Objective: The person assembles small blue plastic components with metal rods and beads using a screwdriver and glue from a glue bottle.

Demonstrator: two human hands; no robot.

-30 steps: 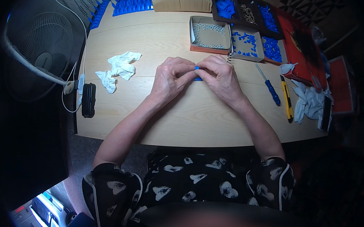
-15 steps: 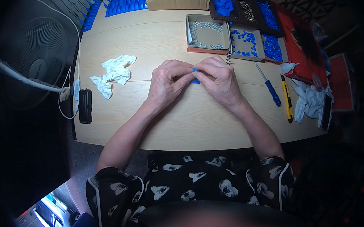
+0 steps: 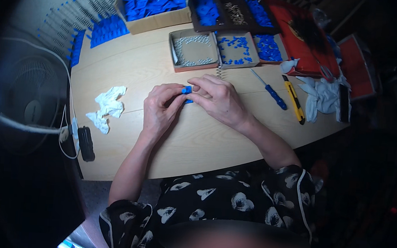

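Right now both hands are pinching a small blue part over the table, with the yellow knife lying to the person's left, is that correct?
Not quite: the head view shows the yellow knife to the person's right, beside the blue screwdriver. Both hands, left hand and right hand, do pinch the small blue part.

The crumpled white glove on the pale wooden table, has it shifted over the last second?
No. The crumpled white glove lies in the same spot left of the left hand, near the black block; only the camera shifted.

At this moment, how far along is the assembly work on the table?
Done: a cardboard box at the back is piled with blue pieces, apparently finished. In hand: the left hand and right hand pinch one small blue part together. Left: trays of loose blue bits and small metal parts remain well stocked, so plenty remains.
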